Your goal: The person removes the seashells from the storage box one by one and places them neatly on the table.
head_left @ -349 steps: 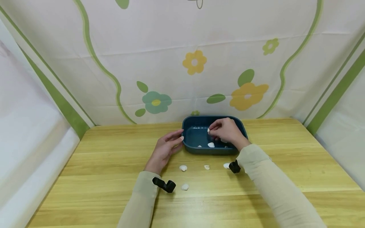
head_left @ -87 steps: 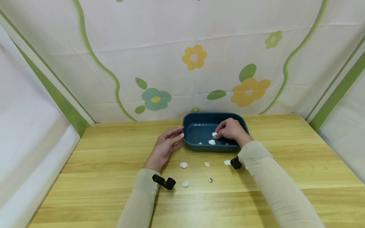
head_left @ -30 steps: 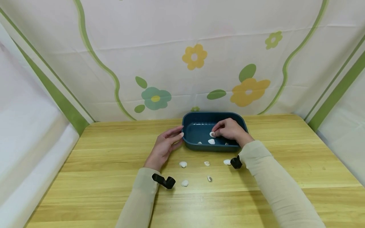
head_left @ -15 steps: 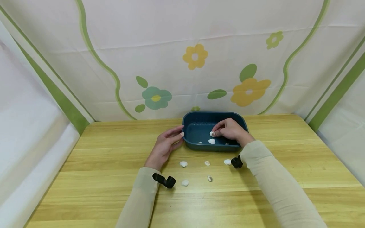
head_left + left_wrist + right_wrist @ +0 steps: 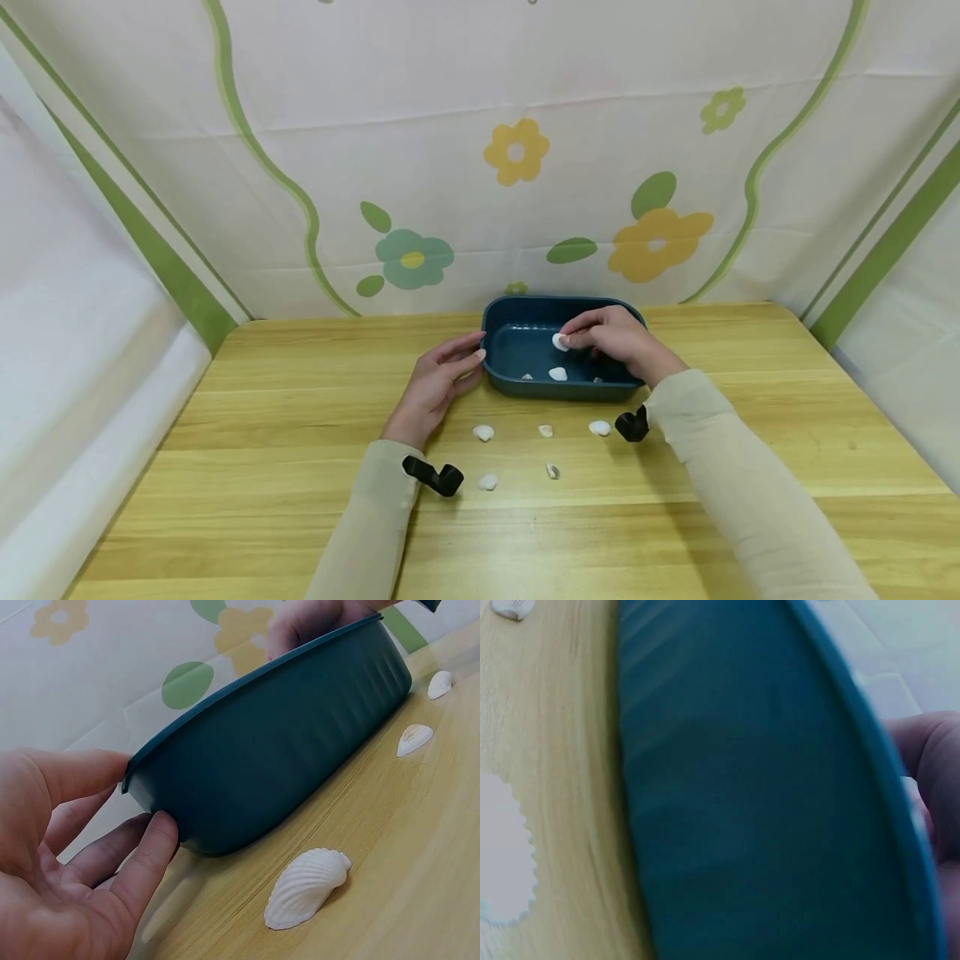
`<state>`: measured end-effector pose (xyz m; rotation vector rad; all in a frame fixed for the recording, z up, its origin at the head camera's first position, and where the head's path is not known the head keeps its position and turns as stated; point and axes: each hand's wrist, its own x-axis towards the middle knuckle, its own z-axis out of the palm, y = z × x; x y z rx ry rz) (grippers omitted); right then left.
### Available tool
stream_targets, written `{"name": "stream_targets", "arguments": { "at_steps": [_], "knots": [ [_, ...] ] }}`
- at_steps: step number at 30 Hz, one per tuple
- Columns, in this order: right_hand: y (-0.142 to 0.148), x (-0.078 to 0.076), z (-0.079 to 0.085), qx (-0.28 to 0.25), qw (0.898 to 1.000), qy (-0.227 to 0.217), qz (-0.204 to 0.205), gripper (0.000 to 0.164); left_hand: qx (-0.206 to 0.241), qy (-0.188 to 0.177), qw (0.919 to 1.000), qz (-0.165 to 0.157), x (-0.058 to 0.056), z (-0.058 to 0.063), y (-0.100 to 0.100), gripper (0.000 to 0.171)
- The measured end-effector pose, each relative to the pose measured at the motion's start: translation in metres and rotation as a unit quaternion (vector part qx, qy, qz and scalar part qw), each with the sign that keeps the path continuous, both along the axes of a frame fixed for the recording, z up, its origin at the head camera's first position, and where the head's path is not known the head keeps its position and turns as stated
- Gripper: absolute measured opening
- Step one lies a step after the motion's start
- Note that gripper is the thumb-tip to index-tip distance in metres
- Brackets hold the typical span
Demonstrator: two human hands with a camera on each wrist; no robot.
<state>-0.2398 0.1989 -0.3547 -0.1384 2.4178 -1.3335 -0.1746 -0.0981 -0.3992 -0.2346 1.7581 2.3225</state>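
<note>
My right hand pinches a white seashell between thumb and fingertips, over the inside of a dark teal basin. In the right wrist view the basin's wall hides most of that hand. Inside the basin lies another white shell, with small shell pieces near the front wall. Relaxed fingers of my left hand touch the basin's left end, one at the rim and others lower on the wall. In front, the table bears a ribbed white shell, a small shell and a third one.
Nearer the front edge lie a white shell and a small greyish shell. The wooden table meets a white flowered cloth right behind the basin. Cloth walls stand at both sides.
The greyish shell came onto the table between the oldest frame and 2.9 s ago. Within the last half second my right hand has risen slightly with the white shell. The left hand stays put.
</note>
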Motion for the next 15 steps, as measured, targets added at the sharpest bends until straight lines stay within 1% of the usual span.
{"name": "stream_targets", "arguments": {
  "at_steps": [3, 7, 11, 15],
  "knots": [
    [0.002, 0.002, 0.006, -0.015, 1.000, -0.005, 0.001, 0.029, -0.001, -0.001, 1.0000, 0.000, 0.000, 0.000, 0.000, 0.041],
    [0.004, 0.005, 0.018, -0.040, 0.999, -0.001, 0.012, 0.032, 0.000, -0.002, 1.0000, 0.000, 0.000, 0.000, 0.000, 0.041],
    [0.005, 0.012, 0.035, -0.059, 0.998, 0.011, 0.027, 0.033, 0.001, -0.004, 1.0000, -0.001, 0.000, 0.000, 0.000, 0.042],
    [0.006, 0.018, 0.053, -0.063, 0.997, 0.037, 0.036, 0.031, 0.004, -0.005, 1.0000, -0.004, 0.000, 0.001, 0.000, 0.042]
  ]
}}
